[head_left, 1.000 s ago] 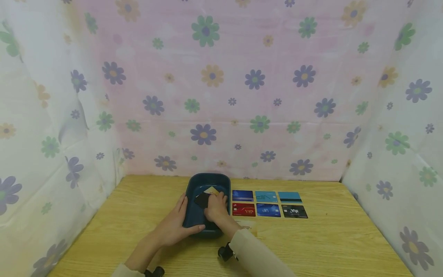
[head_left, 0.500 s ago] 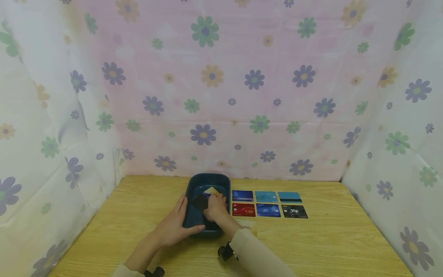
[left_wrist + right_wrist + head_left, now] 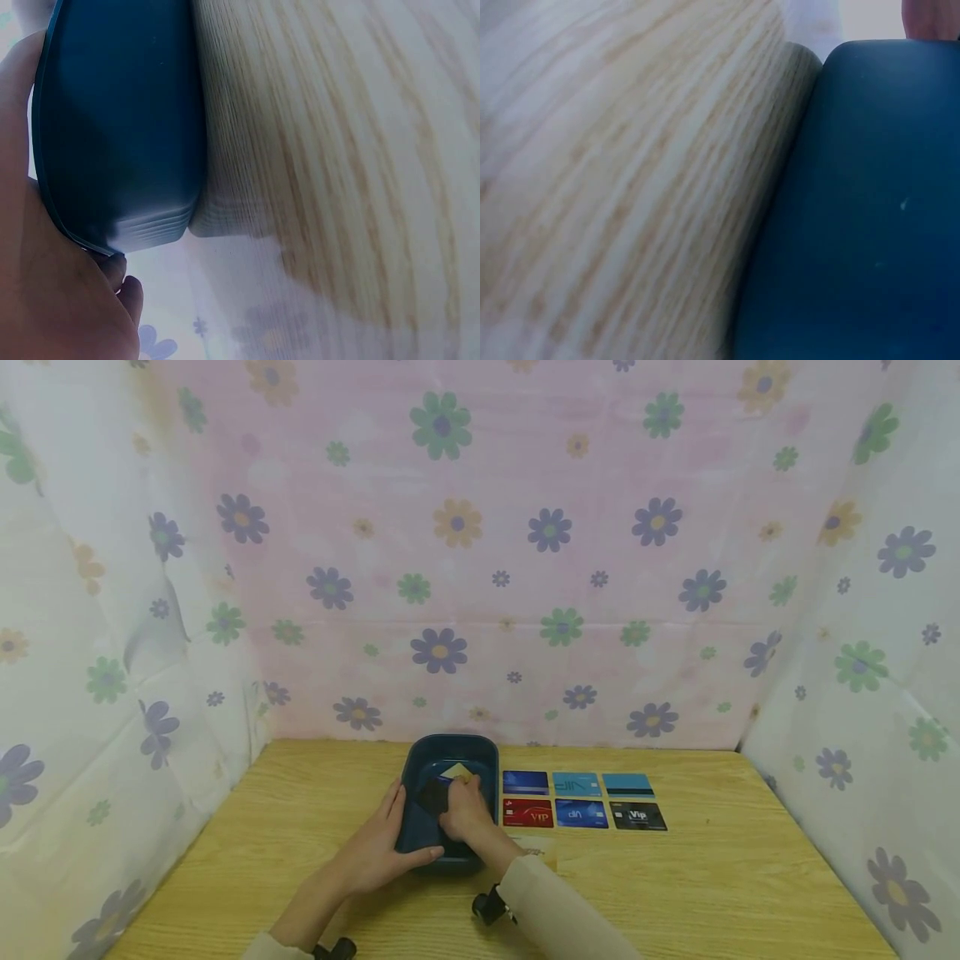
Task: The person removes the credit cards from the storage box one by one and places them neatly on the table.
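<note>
In the head view, a dark blue rectangular tray (image 3: 422, 752) stands on the table. My left hand (image 3: 375, 852) holds its near left corner, fingers along the left wall and thumb over the near rim. My right hand (image 3: 467, 810) reaches inside and grips a dark card (image 3: 433, 797), its fingertips partly hidden. A pale gold card (image 3: 456, 772) shows beyond the fingers. Only the outside of the tray (image 3: 124, 112) and part of my left hand (image 3: 60, 277) show in the left wrist view. The tray wall (image 3: 870, 195) fills much of the right wrist view.
Right of the tray lie two rows of cards: blue (image 3: 525, 782), light blue (image 3: 576, 784), striped light blue (image 3: 628, 786), red (image 3: 528, 813), blue (image 3: 581, 814) and black (image 3: 638, 816). A pale gold card (image 3: 543, 852) lies partly under the right wrist. Flowered cloth (image 3: 495, 677) hangs behind.
The dark card in my right hand has tilted and shifted slightly, and its surface looks browner. My right fingers have moved a little inside the tray. The left hand keeps its place.
</note>
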Available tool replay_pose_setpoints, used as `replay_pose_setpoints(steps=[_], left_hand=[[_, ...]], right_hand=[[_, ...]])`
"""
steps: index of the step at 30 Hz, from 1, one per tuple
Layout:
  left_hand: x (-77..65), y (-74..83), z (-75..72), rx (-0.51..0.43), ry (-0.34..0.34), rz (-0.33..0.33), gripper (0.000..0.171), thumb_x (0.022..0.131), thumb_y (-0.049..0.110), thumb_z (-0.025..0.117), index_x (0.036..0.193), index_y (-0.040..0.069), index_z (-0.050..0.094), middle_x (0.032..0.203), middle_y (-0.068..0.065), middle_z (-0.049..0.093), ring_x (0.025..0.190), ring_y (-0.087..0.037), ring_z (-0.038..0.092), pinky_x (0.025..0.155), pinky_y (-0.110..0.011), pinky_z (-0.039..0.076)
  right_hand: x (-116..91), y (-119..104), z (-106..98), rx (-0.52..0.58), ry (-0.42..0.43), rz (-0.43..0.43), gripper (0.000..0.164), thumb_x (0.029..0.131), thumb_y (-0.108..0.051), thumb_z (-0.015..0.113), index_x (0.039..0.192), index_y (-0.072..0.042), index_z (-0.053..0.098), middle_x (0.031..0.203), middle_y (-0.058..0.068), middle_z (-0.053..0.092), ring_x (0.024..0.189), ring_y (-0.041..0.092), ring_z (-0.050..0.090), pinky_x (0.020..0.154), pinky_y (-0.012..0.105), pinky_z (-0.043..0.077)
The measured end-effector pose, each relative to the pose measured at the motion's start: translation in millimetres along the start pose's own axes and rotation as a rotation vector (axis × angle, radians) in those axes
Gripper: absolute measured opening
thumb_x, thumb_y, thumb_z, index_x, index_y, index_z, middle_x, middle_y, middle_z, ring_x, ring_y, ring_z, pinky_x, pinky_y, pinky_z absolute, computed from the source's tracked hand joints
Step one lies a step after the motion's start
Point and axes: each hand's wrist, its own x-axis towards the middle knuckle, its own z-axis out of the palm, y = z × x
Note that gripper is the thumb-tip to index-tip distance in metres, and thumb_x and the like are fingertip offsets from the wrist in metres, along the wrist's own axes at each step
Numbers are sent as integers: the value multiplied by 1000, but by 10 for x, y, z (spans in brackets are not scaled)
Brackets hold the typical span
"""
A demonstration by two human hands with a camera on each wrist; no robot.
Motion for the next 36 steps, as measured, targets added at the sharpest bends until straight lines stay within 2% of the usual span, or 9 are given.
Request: replay_pose_setpoints(steps=[11, 26, 31, 36], left_hand=[[4, -3, -5, -10, 4, -2, 126, 84, 76, 66, 163, 1, 3, 172, -16, -3, 153, -42, 21, 116, -61, 32], [11, -1, 3, -19, 2, -5, 125, 85, 73, 68, 163, 1, 2, 172, -16, -4, 153, -43, 22, 115, -62, 32], [0, 13, -7, -25, -3, -10, 124, 85, 71, 68, 164, 2, 2, 172, -12, -7, 152, -43, 22, 116, -62, 32], [-6, 21, -15, -30, -9, -15, 123, 86, 69, 69, 164, 2, 1, 172, -10, -8, 153, -43, 21, 116, -62, 31]], right_hand=[[17, 31, -7, 41, 60, -64, 36, 85, -4, 78, 113, 11, 61, 112, 25, 54, 105, 36, 58, 99, 49, 52], [9, 32, -56, 116, 25, -61, 31, 87, -4, 74, 111, 11, 62, 114, 25, 53, 105, 37, 57, 99, 52, 50], [28, 58, -46, 123, 48, -103, 25, 83, 0, 72, 103, 11, 63, 106, 24, 56, 101, 36, 55, 95, 51, 50], [39, 56, -54, 174, 67, -93, 20, 81, 4, 69, 99, 11, 64, 101, 21, 57, 98, 35, 55, 93, 51, 49]])
